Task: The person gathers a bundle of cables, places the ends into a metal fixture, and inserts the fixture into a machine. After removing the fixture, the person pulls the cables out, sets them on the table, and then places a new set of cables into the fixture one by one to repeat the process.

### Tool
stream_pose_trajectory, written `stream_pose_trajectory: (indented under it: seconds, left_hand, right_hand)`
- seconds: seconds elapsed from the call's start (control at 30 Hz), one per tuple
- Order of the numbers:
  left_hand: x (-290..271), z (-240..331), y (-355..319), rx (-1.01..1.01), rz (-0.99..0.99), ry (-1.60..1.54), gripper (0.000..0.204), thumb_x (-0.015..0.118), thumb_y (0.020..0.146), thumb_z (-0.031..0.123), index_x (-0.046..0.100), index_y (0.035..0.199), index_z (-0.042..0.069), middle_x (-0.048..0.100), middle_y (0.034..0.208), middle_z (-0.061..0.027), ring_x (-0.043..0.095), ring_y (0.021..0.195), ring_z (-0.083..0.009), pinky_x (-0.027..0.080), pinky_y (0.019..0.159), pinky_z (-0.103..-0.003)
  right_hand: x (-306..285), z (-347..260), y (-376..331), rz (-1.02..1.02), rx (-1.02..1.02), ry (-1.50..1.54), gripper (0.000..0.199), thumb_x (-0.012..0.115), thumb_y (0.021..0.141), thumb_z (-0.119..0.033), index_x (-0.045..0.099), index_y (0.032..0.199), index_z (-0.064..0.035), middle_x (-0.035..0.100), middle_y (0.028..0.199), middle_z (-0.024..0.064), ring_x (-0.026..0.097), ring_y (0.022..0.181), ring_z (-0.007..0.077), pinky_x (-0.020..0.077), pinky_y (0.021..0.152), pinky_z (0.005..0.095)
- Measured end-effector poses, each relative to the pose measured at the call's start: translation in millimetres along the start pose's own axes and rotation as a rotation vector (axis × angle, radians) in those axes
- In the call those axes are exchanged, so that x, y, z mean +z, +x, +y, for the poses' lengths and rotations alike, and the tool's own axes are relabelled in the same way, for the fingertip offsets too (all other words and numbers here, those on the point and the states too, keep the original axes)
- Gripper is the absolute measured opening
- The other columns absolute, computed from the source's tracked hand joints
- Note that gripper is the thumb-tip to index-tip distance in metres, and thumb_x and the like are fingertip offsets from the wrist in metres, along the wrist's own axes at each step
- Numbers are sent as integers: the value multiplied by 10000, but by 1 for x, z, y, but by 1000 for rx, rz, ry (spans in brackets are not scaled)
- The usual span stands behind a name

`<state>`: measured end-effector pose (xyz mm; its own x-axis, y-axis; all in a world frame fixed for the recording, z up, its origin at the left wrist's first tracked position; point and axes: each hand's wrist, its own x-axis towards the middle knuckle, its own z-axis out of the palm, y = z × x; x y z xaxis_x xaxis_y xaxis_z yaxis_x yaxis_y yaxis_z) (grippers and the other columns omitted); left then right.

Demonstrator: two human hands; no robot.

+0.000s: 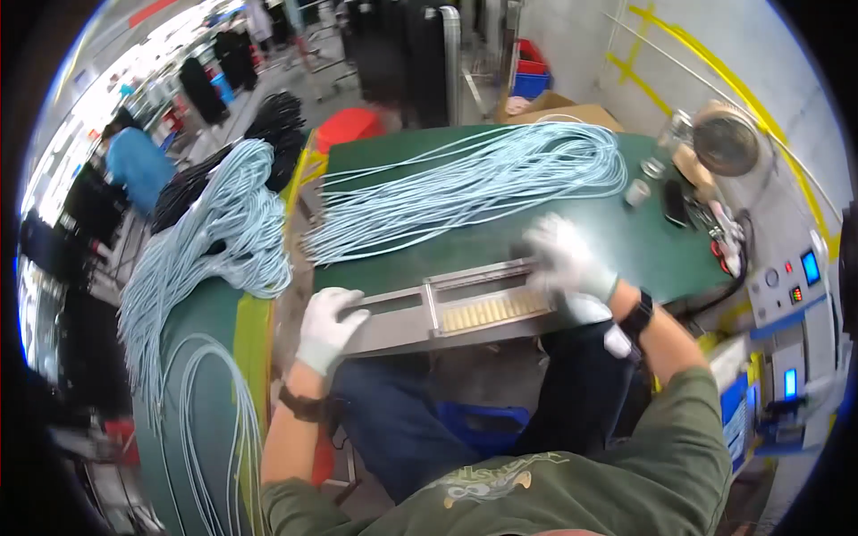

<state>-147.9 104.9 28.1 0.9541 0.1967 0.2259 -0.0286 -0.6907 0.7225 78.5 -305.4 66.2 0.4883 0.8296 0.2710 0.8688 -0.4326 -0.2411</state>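
Note:
A long metal fixture [393,329] lies along the near edge of the green table, with a row of cream-coloured blocks or slots [487,313] in its right half. My left hand [327,329], in a white glove, grips the fixture's left end, thumb over the plate and fingers by the far edge. At the other end, my right hand [568,257], also gloved, is over the fixture; motion smears its fingers, and something dark beside them cannot be made out. Beyond the fixture lies a large bundle of light blue cables [483,174], cut ends toward the left.
More blue cables [214,223] and black cables [273,125] are heaped on the left table. At right are a phone [675,204], a small jar [636,192], a round fan-like device [726,143] and a control panel [791,281]. A red stool [349,128] stands behind.

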Motion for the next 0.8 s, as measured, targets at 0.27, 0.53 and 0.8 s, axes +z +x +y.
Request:
stream_pose_trajectory:
  seconds: [0.27, 0.53, 0.8]
  left_hand:
    - [21, 15, 0, 127, 80, 336, 175, 745, 780, 285, 711, 837, 123, 649, 848, -75, 621, 885, -304, 484, 795, -425]
    - [41, 74, -76, -159, 49, 395, 167, 750, 776, 270, 704, 856, 131, 633, 836, -81, 627, 886, -300, 502, 795, -438]
    - [-16, 74, -142, -157, 529, 560, 327, 763, 764, 292, 729, 1039, 119, 689, 999, -125, 645, 973, -323, 507, 886, -424]
  right_hand:
    - [12, -60, -19, -65, -125, -69, 750, 820, 657, -384, 599, 1292, -51, 429, 1449, 262, 352, 1365, 484, 281, 1136, 575]
    - [63, 12, 5, 27, -123, 38, 643, 756, 802, -294, 563, 1367, -55, 419, 1514, 216, 340, 1414, 444, 290, 1170, 504]
    - [66, 8, 11, 120, -178, 122, 616, 710, 884, -266, 508, 1428, -56, 430, 1517, 200, 368, 1415, 406, 303, 1167, 478]
